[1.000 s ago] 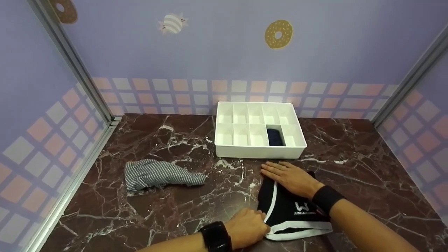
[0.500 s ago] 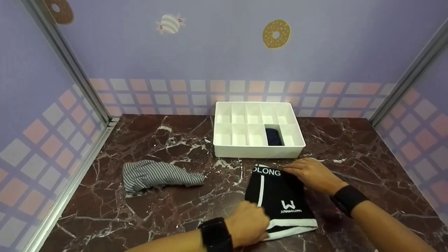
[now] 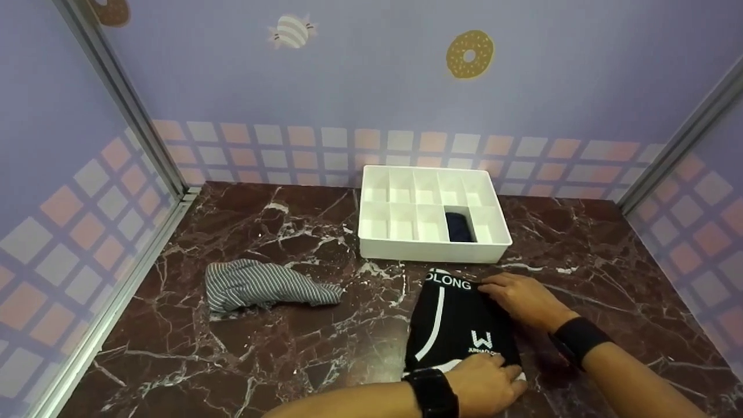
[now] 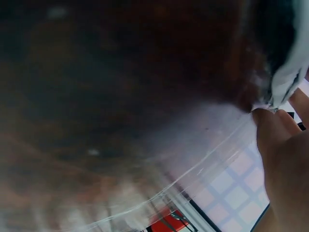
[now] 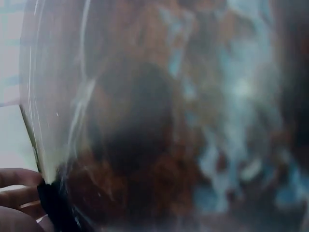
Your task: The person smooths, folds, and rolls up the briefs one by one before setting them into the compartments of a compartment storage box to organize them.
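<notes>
One dark navy rolled garment (image 3: 459,226) already sits in the white plastic divided organiser tray (image 3: 432,251), in its front row; the other compartments look bare. Just in front of that tray, I judge the black briefs with white trim and lettering (image 3: 458,325) about half folded. My left hand (image 3: 486,389) pinches their near white hem, while my right hand (image 3: 525,299) holds the far waistband edge. The grey striped crumpled cloth (image 3: 264,284), well left of the tray, lies untouched. Only the head view shows all this; the left wrist view adds my fingers (image 4: 270,130) gripping white trim, and the right wrist view is blurred.
</notes>
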`<state>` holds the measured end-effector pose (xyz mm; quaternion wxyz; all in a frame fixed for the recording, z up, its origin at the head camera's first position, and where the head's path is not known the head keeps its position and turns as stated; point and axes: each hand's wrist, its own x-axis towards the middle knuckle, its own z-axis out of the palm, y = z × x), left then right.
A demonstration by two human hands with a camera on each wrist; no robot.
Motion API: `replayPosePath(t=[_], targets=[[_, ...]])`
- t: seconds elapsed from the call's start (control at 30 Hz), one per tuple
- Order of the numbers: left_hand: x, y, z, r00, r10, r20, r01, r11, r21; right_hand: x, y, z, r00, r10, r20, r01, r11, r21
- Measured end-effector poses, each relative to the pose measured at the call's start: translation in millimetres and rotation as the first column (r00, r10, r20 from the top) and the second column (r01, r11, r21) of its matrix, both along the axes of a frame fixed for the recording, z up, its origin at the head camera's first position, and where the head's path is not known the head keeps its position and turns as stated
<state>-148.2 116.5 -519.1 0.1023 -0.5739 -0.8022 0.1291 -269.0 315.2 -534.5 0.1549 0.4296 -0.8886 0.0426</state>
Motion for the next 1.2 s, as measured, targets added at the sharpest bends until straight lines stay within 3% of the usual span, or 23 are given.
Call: replayPosePath(t=[0.1, 0.27, 0.37, 0.57, 0.77, 0.93, 1.07, 1.2], targets=[[-0.5, -9.3, -3.5, 0.997, -0.029, -0.067, 0.033, 0.997, 0.07, 2.9, 1.6, 2.1, 0.996, -0.076, 0.041, 0.077, 0.997, -0.017], [-2.4, -33.9, -2.9, 0.999, -0.021, -0.037, 0.024, 0.996, 0.09, 10.4, 5.9, 6.6, 0.984, -0.147, 0.096, 0.151, 0.988, -0.036], [-2.7, -48.5, -0.9, 1.0, -0.017, -0.011, 0.018, 0.997, 0.069, 15.2, 5.8, 6.7, 0.991, -0.097, 0.092, 0.104, 0.992, -0.072], [-4.4, -78.3, 4.1, 0.998, 0.012, 0.067, -0.017, 0.997, 0.077, 27.7, -5.0, 5.8, 0.994, 0.092, 0.066, -0.086, 0.992, -0.094], [-10.3, -109.0, 5.7, 0.973, 0.126, 0.194, -0.152, 0.98, 0.127, 48.6, -21.7, 7.8, 0.988, 0.099, 0.122, -0.096, 0.995, -0.032], [-17.6, -130.9, 5.0, 0.967, 0.184, 0.178, -0.209, 0.97, 0.128, 65.7, -38.4, 7.8, 0.986, 0.126, 0.113, -0.126, 0.992, -0.004], [-24.0, -143.8, 4.8, 0.975, 0.186, 0.122, -0.203, 0.967, 0.152, 76.3, -49.9, 8.4, 0.984, 0.155, 0.084, -0.157, 0.988, 0.018], [-27.1, -153.2, 4.6, 0.976, 0.186, 0.116, -0.204, 0.964, 0.172, 83.7, -59.4, 11.0, 0.981, 0.183, 0.057, -0.186, 0.982, 0.041]])
